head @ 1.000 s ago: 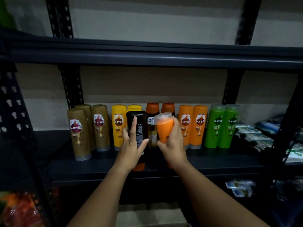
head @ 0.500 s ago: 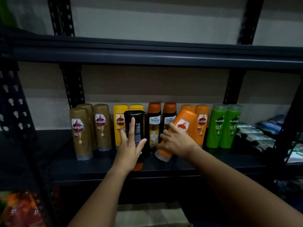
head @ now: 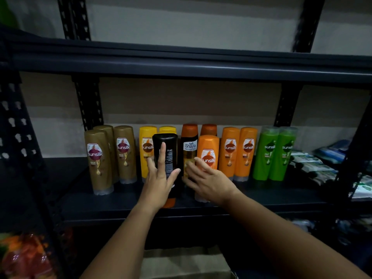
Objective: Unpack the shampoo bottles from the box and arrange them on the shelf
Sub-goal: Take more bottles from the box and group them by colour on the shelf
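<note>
A dark metal shelf (head: 251, 200) fills most of the frame, its upper board crossing the top third and its lower board carrying a row of shampoo bottles across the middle. Below the board, at the bottom centre, the top of a cardboard box (head: 185, 260) shows between the two forearms. At the right end of the board lies a heap of sachet packs (head: 314, 166), and at the lower left corner a blurred red and orange bundle (head: 24, 256) sits on a lower level. From left to right the row holds three brown bottles (head: 99, 160), two yellow bottles (head: 147, 150), two dark Shayla bottles (head: 189, 146), a pair of orange bottles (head: 239, 152) and two green bottles (head: 273, 152), all upright and close together. In front of the row, at centre, stand a black bottle (head: 168, 150) with an orange cap at its base and a single orange bottle (head: 208, 150) just right of it, both near the board's front edge. The left hand (head: 159, 182) lies flat against the black bottle with its fingers straight and spread, thumb at the bottle's right side. The right hand (head: 207, 182) has its fingers laid around the lower half of the single orange bottle, loosely gripping it.
</note>
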Available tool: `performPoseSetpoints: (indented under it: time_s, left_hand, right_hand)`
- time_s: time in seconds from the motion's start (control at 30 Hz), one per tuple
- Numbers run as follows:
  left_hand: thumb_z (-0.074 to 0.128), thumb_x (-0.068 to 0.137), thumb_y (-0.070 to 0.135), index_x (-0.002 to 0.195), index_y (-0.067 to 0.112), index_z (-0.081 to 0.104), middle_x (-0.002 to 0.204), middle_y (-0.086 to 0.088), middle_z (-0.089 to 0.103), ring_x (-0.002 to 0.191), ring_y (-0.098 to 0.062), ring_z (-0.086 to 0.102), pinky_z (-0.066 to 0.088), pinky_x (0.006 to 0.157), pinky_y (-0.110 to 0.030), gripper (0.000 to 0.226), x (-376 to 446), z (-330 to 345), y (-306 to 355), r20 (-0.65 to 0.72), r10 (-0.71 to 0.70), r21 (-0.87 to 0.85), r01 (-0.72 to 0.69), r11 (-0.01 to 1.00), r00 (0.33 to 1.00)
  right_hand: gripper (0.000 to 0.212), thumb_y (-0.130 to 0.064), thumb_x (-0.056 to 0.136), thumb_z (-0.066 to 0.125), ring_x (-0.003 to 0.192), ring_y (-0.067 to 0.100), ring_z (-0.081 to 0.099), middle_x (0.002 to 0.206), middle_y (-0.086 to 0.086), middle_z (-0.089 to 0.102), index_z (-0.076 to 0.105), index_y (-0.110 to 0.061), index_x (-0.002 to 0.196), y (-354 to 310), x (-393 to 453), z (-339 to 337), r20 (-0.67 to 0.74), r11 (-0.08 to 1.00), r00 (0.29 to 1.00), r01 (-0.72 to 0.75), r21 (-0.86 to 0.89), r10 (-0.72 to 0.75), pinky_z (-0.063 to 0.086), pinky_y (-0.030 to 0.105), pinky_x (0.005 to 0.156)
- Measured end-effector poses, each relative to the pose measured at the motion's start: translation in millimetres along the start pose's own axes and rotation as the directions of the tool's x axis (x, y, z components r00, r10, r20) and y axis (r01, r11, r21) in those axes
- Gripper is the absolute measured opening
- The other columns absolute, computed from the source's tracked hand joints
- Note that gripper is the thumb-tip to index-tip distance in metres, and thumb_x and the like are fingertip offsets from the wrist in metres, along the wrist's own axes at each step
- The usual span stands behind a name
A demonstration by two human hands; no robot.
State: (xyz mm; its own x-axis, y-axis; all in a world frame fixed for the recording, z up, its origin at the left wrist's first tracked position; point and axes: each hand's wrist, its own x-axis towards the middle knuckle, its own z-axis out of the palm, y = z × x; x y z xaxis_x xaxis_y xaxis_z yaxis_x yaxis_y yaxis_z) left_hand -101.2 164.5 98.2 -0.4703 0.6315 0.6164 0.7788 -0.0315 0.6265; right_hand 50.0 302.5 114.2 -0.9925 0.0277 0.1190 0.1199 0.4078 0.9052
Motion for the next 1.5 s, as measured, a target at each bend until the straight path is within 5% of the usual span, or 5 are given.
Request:
performPoseSetpoints:
  time_s: [0.23,0.4,0.63,1.37,1.5]
  left_hand:
    - [0.061,0.099,0.038,0.141,0.070,-0.024,0.170,0.014,-0.011,0.157,-0.013,-0.004,0.014,0.125,-0.058,0.100,1,-17,1,0.050,-0.041,-0.224,0.051,0.973,0.998]
    - [0.077,0.089,0.012,0.151,0.065,-0.006,0.165,0.002,0.027,0.149,-0.019,0.033,0.034,0.119,-0.052,0.116,2,-30,-4,0.060,-0.176,-0.368,0.185,0.911,0.983]
    - [0.094,0.066,0.035,0.154,0.036,0.031,0.148,0.010,0.047,0.138,-0.014,0.043,0.043,0.113,-0.045,0.109,3,-18,-3,-0.090,-0.226,-0.190,0.206,0.960,0.970]
    - [0.070,0.088,0.055,0.159,0.047,0.004,0.164,0.007,0.020,0.152,-0.020,0.022,0.033,0.119,-0.047,0.097,-18,3,11,-0.120,-0.270,-0.205,0.243,0.948,0.955]
    - [0.061,0.100,0.035,0.161,0.045,0.000,0.167,0.005,0.023,0.142,-0.004,0.034,0.034,0.104,-0.013,0.087,-29,11,14,-0.092,-0.251,-0.173,0.233,0.957,0.964]
  right_hand:
    - [0.093,-0.041,0.083,0.070,0.148,0.038,0.019,0.162,0.013,0.012,0.015,-0.037,0.158,28,-5,-21,0.081,0.296,0.569,-0.539,0.788,0.819,0.026,0.060,0.112]
    - [0.084,-0.038,0.096,0.066,0.139,0.027,0.043,0.154,0.005,0.029,0.008,-0.041,0.155,31,-1,-19,0.381,-0.114,0.641,-0.418,0.901,0.667,0.048,0.045,0.106]
    - [0.084,-0.037,0.099,0.062,0.137,0.027,0.046,0.155,0.006,0.034,0.001,-0.044,0.156,32,-1,-23,0.422,-0.169,0.653,-0.415,0.894,0.629,0.047,0.044,0.104]
    - [0.086,-0.031,0.099,0.062,0.131,0.025,0.052,0.152,0.006,0.034,-0.001,-0.046,0.156,28,0,-21,0.423,-0.197,0.646,-0.394,0.898,0.636,0.051,0.039,0.098]
    - [0.088,-0.031,0.099,0.062,0.130,0.027,0.053,0.152,0.006,0.035,-0.002,-0.049,0.155,28,0,-22,0.430,-0.199,0.638,-0.403,0.894,0.639,0.055,0.044,0.097]
